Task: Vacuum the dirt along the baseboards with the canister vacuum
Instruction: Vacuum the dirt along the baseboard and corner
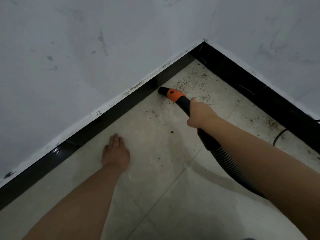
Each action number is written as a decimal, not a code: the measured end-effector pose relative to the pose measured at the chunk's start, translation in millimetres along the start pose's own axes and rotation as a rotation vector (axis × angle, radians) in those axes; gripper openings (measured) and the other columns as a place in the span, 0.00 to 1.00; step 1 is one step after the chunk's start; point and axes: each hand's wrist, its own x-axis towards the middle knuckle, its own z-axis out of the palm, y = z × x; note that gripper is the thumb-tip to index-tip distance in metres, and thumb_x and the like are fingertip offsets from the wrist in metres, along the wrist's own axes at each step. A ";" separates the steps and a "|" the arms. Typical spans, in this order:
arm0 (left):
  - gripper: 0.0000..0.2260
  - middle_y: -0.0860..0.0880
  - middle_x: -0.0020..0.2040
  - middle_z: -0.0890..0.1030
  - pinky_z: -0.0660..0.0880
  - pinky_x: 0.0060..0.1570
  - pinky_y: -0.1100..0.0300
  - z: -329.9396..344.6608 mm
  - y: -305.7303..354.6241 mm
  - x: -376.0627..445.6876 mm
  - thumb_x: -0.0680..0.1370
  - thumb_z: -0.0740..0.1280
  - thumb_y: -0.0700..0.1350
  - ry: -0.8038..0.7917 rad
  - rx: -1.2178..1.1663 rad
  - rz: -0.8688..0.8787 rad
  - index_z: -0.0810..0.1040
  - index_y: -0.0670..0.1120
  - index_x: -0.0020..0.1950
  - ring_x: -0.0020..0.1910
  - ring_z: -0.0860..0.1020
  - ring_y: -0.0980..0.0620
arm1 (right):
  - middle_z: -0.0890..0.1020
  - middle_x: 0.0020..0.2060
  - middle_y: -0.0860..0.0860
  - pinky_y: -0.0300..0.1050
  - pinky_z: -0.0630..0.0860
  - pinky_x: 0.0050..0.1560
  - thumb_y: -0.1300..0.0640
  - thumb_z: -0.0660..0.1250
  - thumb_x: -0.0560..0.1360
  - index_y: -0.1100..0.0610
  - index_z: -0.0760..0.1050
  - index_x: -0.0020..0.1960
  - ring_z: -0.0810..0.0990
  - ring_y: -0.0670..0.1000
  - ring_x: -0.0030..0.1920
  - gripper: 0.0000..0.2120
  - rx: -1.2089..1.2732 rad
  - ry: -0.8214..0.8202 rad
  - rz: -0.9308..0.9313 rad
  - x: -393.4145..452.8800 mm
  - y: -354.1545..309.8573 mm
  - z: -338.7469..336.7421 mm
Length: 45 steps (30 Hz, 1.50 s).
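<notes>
Pale floor tile (164, 196) lies nearest; my left hand (115, 153) presses flat on it, fingers straight and together. Beyond, my right hand (200, 115) grips the vacuum hose (223, 158), its nozzle (163, 91) just beside the black baseboard (107, 115). Dirt (192, 82) fills the corner past the nozzle; a hasty sweep could scatter it. No containers show.

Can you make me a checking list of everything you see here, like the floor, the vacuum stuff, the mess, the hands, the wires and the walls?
Surface: pale tiled floor.
Job's things: black nozzle with orange collar low by the black baseboard; ribbed hose trails back.
Clutter: dirt specks scattered toward the corner.
Hands: right hand grips the hose handle; left hand rests flat on the floor.
Cables: thin black cable at right.
Surroundings: scuffed white walls.
</notes>
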 end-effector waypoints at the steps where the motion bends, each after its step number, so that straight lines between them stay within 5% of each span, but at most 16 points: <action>1: 0.25 0.45 0.78 0.41 0.48 0.74 0.56 0.8 -0.2 -0.9 0.83 0.47 0.47 -0.002 0.000 0.009 0.43 0.41 0.77 0.77 0.42 0.50 | 0.65 0.33 0.51 0.43 0.66 0.31 0.63 0.66 0.72 0.62 0.60 0.65 0.71 0.53 0.39 0.25 -0.005 -0.002 -0.007 1.4 1.5 -2.6; 11: 0.26 0.44 0.78 0.42 0.49 0.74 0.55 8.8 -4.4 5.0 0.83 0.49 0.47 0.089 -0.054 -0.029 0.45 0.40 0.77 0.77 0.42 0.48 | 0.66 0.34 0.51 0.40 0.65 0.26 0.63 0.65 0.72 0.60 0.61 0.62 0.67 0.48 0.30 0.21 -0.178 -0.179 -0.270 -43.6 -11.1 7.8; 19: 0.17 0.36 0.68 0.64 0.65 0.63 0.51 1.7 -47.9 -15.7 0.79 0.58 0.38 0.168 -0.175 -0.234 0.68 0.33 0.66 0.68 0.64 0.40 | 0.62 0.33 0.50 0.39 0.62 0.27 0.63 0.64 0.73 0.60 0.61 0.63 0.64 0.47 0.29 0.21 -0.137 -0.237 -0.412 -60.7 -55.5 37.6; 24: 0.16 0.36 0.66 0.66 0.69 0.61 0.51 0.0 -67.8 -24.9 0.77 0.60 0.38 0.136 -0.185 -0.257 0.72 0.33 0.63 0.66 0.66 0.40 | 0.64 0.34 0.49 0.39 0.59 0.26 0.64 0.65 0.73 0.60 0.61 0.63 0.68 0.51 0.35 0.21 -0.116 -0.231 -0.420 -61.2 -71.7 45.7; 28: 0.13 0.36 0.64 0.69 0.70 0.58 0.53 -8.8 -74.7 -21.7 0.77 0.60 0.37 0.154 -0.195 -0.218 0.74 0.33 0.59 0.63 0.70 0.40 | 0.70 0.42 0.54 0.42 0.67 0.33 0.63 0.65 0.72 0.61 0.62 0.63 0.71 0.52 0.41 0.22 -0.103 -0.191 -0.316 -43.3 -53.8 23.5; 34: 0.17 0.43 0.70 0.66 0.66 0.62 0.60 -5.6 -56.4 -23.0 0.80 0.57 0.41 0.113 -0.091 -0.075 0.69 0.40 0.68 0.68 0.66 0.46 | 0.65 0.34 0.50 0.39 0.64 0.26 0.62 0.66 0.72 0.61 0.60 0.65 0.72 0.52 0.38 0.24 -0.165 -0.196 -0.244 -43.7 -32.8 11.2; 38: 0.23 0.45 0.77 0.54 0.55 0.71 0.61 -6.1 -41.4 -17.7 0.81 0.54 0.43 0.077 0.088 0.072 0.55 0.42 0.76 0.76 0.54 0.49 | 0.66 0.34 0.50 0.39 0.64 0.26 0.63 0.65 0.72 0.60 0.61 0.62 0.68 0.48 0.31 0.21 -0.242 -0.268 -0.266 -58.8 -24.0 14.5; 45: 0.26 0.42 0.78 0.43 0.49 0.74 0.58 -17.8 -16.5 -9.8 0.83 0.50 0.47 -0.018 0.181 0.116 0.43 0.39 0.77 0.77 0.45 0.47 | 0.67 0.35 0.52 0.40 0.64 0.27 0.64 0.64 0.72 0.61 0.58 0.68 0.68 0.48 0.31 0.27 -0.201 -0.190 -0.117 -36.7 -13.2 -4.3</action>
